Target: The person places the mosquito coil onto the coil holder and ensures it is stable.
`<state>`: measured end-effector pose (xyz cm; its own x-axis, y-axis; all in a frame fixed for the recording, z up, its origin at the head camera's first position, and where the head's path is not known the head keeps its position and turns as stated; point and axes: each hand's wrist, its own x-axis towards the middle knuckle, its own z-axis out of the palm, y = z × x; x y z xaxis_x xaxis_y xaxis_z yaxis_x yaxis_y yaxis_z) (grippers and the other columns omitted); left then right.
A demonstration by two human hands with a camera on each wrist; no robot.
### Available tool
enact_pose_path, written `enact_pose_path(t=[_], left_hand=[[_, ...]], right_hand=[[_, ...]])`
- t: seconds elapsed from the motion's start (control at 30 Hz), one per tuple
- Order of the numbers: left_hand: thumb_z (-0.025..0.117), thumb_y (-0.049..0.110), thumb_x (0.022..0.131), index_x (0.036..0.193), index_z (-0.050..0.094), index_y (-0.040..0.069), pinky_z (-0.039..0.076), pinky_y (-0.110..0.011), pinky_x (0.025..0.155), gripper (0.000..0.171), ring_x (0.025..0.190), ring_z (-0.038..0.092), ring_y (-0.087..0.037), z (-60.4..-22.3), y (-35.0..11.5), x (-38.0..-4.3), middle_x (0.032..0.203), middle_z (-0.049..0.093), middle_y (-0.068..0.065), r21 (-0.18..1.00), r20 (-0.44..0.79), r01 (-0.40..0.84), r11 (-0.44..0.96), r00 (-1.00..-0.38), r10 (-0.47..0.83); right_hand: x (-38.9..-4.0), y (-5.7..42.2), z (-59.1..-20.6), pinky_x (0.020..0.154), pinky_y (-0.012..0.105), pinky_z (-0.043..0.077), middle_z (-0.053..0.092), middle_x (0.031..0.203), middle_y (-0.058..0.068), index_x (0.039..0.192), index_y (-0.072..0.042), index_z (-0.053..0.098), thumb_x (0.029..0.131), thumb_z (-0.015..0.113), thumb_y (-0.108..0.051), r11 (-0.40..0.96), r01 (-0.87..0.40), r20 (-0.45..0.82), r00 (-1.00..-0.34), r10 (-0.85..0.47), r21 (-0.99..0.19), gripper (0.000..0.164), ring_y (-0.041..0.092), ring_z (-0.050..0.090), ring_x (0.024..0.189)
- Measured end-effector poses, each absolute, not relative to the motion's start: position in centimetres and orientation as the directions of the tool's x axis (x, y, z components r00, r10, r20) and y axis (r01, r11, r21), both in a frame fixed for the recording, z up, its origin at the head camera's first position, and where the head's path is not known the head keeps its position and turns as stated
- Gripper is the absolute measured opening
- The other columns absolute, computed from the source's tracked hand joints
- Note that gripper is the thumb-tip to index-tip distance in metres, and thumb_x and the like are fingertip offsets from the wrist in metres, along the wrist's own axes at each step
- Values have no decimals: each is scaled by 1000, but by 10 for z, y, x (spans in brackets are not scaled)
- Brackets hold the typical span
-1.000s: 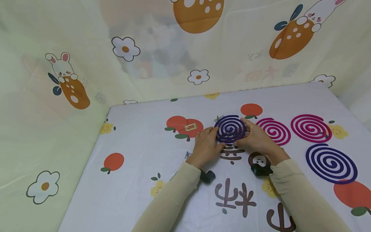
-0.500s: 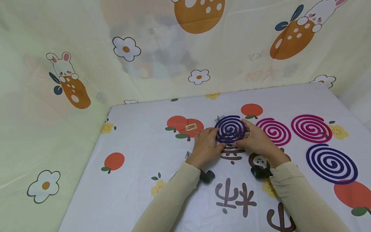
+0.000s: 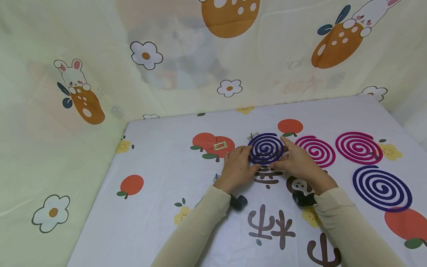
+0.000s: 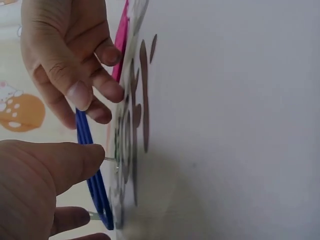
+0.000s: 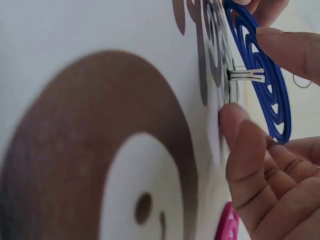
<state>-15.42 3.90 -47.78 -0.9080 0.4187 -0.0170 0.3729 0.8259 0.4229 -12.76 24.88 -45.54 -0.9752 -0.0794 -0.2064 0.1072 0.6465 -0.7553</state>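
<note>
Four mosquito coils are on view, two of dark blue and two of pink. One dark blue coil (image 3: 265, 148) is between the two hands, in the far middle of the table (image 3: 160, 155), raised a little above the cloth. The left hand (image 3: 236, 168) clamps its left rim between thumb and fingers; the right hand (image 3: 300, 161) pinches the right rim in the same manner. To the right lie the nearer-in pink coil (image 3: 315, 151), partly hidden by the right hand, the outer pink coil (image 3: 359, 148), and, nearer, the second blue coil (image 3: 383, 188), both fully visible. Two metal stands can be counted: a flat stand (image 3: 219, 145) on the left, over a printed red fruit, and an upright stand (image 5: 247, 75) under the held coil. From the wrist views, I cannot tell if this stand touches the coil. Both sleeves (image 3: 195, 226) are cut off at the near edge.
</note>
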Motion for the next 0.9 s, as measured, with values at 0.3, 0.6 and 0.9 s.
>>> enact_pose_path(t=[0.3,0.6,0.9], left_hand=[[70,40,100,159,41,11,30,-44,124,72,147,43,-23,-456,32,-150,158,48,-8,492,13,426,760,-876,482],[69,52,96,164,31,15,16,-62,125,86,159,22,-31,-433,6,-157,172,27,-8,491,50,486,723,-844,533],[66,61,95,169,10,24,3,-66,125,101,162,-4,-28,-432,-33,-170,177,2,-1,544,35,465,698,-844,535]], right_hand=[[-119,252,-441,91,60,56,53,140,36,164,5,11,90,82,-25,747,-15,-86,-992,-97,-665,107,50,63,116],[-113,260,-422,108,79,28,20,166,36,168,-6,6,89,82,-42,813,-47,-3,-998,-60,-580,115,59,23,149],[-115,282,-426,110,83,12,-5,170,30,168,-14,-3,92,71,-58,879,10,47,-998,37,-477,114,58,0,154]])
